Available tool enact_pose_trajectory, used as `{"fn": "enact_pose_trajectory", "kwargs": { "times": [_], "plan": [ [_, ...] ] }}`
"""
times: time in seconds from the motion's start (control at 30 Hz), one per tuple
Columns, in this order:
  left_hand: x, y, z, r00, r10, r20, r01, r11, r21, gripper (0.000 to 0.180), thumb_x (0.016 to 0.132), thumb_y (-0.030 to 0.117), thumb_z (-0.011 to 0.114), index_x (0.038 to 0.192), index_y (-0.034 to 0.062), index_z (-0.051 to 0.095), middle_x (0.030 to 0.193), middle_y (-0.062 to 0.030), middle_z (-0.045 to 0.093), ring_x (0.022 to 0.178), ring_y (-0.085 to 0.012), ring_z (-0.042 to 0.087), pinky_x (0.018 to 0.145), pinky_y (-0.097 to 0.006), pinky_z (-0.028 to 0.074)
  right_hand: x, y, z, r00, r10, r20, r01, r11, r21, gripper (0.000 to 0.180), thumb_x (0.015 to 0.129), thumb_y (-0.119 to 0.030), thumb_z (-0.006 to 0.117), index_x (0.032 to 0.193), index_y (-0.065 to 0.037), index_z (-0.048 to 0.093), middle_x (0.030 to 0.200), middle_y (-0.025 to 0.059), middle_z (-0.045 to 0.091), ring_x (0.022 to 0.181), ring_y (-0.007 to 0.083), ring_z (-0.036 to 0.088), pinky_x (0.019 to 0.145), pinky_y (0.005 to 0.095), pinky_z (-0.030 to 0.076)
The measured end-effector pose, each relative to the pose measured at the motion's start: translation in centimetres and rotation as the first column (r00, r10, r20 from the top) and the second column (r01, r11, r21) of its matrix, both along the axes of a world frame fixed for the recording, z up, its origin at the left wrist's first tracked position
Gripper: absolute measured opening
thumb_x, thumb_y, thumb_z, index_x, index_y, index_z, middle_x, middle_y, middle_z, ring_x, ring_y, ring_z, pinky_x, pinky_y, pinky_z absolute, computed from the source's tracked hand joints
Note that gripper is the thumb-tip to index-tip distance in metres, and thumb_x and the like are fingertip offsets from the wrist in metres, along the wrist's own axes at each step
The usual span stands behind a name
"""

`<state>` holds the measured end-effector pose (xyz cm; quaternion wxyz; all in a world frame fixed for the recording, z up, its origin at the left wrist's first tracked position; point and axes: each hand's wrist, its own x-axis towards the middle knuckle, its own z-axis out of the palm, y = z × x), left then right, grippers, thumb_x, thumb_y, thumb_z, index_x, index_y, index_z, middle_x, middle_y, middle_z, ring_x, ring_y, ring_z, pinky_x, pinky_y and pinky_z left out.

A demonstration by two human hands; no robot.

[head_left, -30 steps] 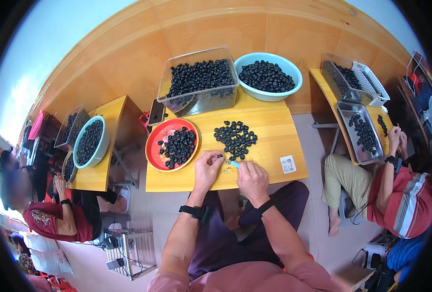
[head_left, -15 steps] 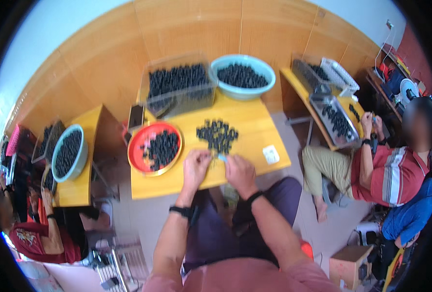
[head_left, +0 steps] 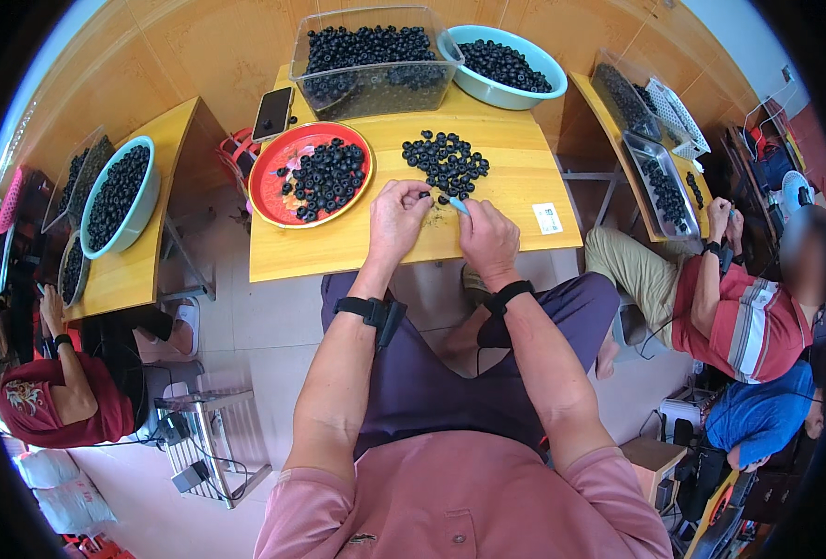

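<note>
Over the near part of the yellow table, my left hand pinches a small black ring-shaped part between thumb and fingertips. My right hand is closed around a slim tool with a light blue handle; its tip points at the part, and I cannot tell whether they touch. Just beyond my fingers lies a loose pile of similar black parts. Dark crumbs are scattered on the tabletop between my hands. More black parts sit in a round red tray left of my left hand.
A clear bin and a light blue basin, both full of black parts, stand at the back. A phone lies by the tray, a white label at right. People work at tables on both sides.
The view has shifted, so the table sits higher in the picture and looks sharper. My hands stay close together by the pile, the right still gripping the light blue tool.
</note>
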<state>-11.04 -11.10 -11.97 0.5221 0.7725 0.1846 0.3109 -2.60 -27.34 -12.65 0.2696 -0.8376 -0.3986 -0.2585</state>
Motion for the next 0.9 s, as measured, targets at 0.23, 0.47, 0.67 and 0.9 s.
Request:
{"fn": "enact_pose_trajectory", "kwargs": {
  "times": [0.23,0.47,0.67,0.9],
  "plan": [
    [0.4,0.4,-0.4,0.999,0.021,0.03,-0.021,1.0,-0.011,0.02,0.085,0.003,0.081,0.104,-0.0012,0.078,0.09,-0.0089,0.068,0.074,-0.015,0.063,0.072,-0.031,0.055,0.0,0.3,0.4,1.0,0.015,-0.003,-0.015,1.0,0.01,0.01,0.094,-0.02,0.07,0.094,-0.01,0.069,0.079,0.0096,0.062,0.069,0.0319,0.067,0.062,0.0455,0.054],
    [0.5,0.3,-0.1,1.0,-0.007,-0.015,0.007,0.999,-0.032,0.019,0.091,0.001,0.079,0.109,-0.0041,0.075,0.093,-0.002,0.064,0.078,-0.0075,0.059,0.074,-0.025,0.053,0.2,0.2,0.2,1.0,0.019,-0.021,-0.018,0.999,0.032,0.01,0.095,-0.02,0.069,0.093,-0.01,0.068,0.078,0.0089,0.061,0.07,0.0307,0.068,0.062,0.0451,0.055],
    [0.7,0.5,-0.9,1.0,-0.002,0.001,0.002,0.998,-0.059,0.019,0.092,-0.001,0.077,0.11,-0.0036,0.073,0.091,-0.0015,0.067,0.077,-0.0065,0.061,0.071,-0.024,0.054,-0.1,0.0,0.3,0.998,0.042,-0.049,-0.04,0.998,0.049,0.01,0.093,-0.019,0.069,0.094,-0.01,0.067,0.078,0.0082,0.06,0.073,0.0289,0.068,0.063,0.045,0.055],
    [0.6,0.9,-1.0,0.999,0.027,-0.035,-0.03,0.997,-0.068,0.02,0.093,0.0,0.078,0.112,-0.0032,0.073,0.09,0.0006,0.067,0.076,-0.0052,0.059,0.069,-0.022,0.051,0.3,0.2,0.0,0.997,0.061,-0.038,-0.057,0.994,0.097,0.005,0.089,-0.013,0.069,0.091,-0.009,0.069,0.076,0.0067,0.061,0.072,0.0265,0.068,0.063,0.043,0.056]
  ]
}}
